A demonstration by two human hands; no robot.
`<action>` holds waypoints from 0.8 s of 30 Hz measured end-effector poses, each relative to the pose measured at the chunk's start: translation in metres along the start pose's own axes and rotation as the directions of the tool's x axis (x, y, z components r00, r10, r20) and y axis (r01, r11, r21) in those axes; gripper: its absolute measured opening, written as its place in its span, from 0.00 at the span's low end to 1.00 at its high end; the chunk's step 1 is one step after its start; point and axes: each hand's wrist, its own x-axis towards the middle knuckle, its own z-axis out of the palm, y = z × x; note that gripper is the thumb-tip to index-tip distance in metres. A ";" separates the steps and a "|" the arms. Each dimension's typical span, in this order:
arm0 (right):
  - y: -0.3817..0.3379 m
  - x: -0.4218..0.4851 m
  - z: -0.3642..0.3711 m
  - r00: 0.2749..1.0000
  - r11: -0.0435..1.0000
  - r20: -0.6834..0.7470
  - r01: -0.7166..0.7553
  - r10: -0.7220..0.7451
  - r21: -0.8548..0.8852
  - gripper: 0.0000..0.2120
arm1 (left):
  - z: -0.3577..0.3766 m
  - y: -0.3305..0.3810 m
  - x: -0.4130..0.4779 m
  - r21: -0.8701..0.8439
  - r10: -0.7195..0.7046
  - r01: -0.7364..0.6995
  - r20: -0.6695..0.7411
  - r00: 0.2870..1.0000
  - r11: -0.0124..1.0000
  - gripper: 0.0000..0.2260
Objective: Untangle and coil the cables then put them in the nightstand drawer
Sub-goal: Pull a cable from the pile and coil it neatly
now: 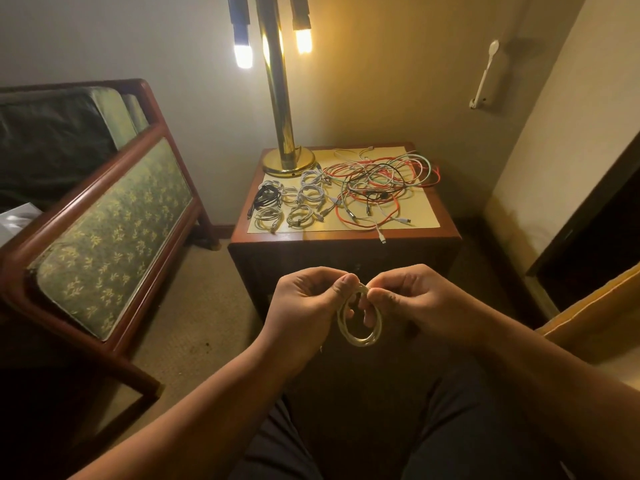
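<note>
A small coil of white cable hangs in front of the nightstand. My left hand and my right hand both pinch its top, thumbs and fingers meeting there. On the nightstand top, several coiled white cables and one black coil lie on the left. A tangle of red, white, green and black cables covers the right side. One white plug hangs over the front edge. The nightstand front is dark and partly hidden by my hands.
A brass lamp stands at the nightstand's back left corner. A wooden-framed chair with green cushions sits to the left. Walls close in behind and to the right, and a yellow edge shows at the right. Carpet lies below.
</note>
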 end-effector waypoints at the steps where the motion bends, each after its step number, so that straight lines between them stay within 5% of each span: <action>1: -0.003 0.000 -0.002 1.000 0.997 0.015 -0.010 0.011 -0.074 0.08 | 0.000 -0.001 0.000 0.012 -0.001 0.000 0.010 1.000 1.000 0.10; 5: -0.003 -0.001 -0.001 0.995 0.951 0.045 -0.071 0.089 -0.301 0.06 | -0.004 -0.009 0.000 -0.011 -0.054 0.055 0.077 0.996 0.998 0.14; 9: 0.003 -0.003 0.005 0.997 0.969 -0.009 -0.077 0.077 -0.235 0.06 | -0.013 -0.012 0.007 -0.124 -0.115 0.125 0.086 0.990 0.984 0.15; 14: 0.005 -0.004 0.007 0.994 0.997 -0.097 -0.059 0.054 -0.050 0.08 | -0.022 -0.019 0.012 0.156 0.117 -0.133 0.107 0.987 0.979 0.05; 19: 0.009 -0.002 0.013 0.982 0.999 -0.184 -0.038 0.042 0.026 0.08 | -0.017 -0.018 0.009 0.011 -0.061 0.060 0.080 0.995 0.998 0.07; 24: 0.019 -0.001 0.016 0.963 0.993 -0.271 -0.028 -0.004 -0.112 0.07 | -0.015 -0.018 0.008 -0.125 -0.147 0.160 0.108 0.983 0.979 0.18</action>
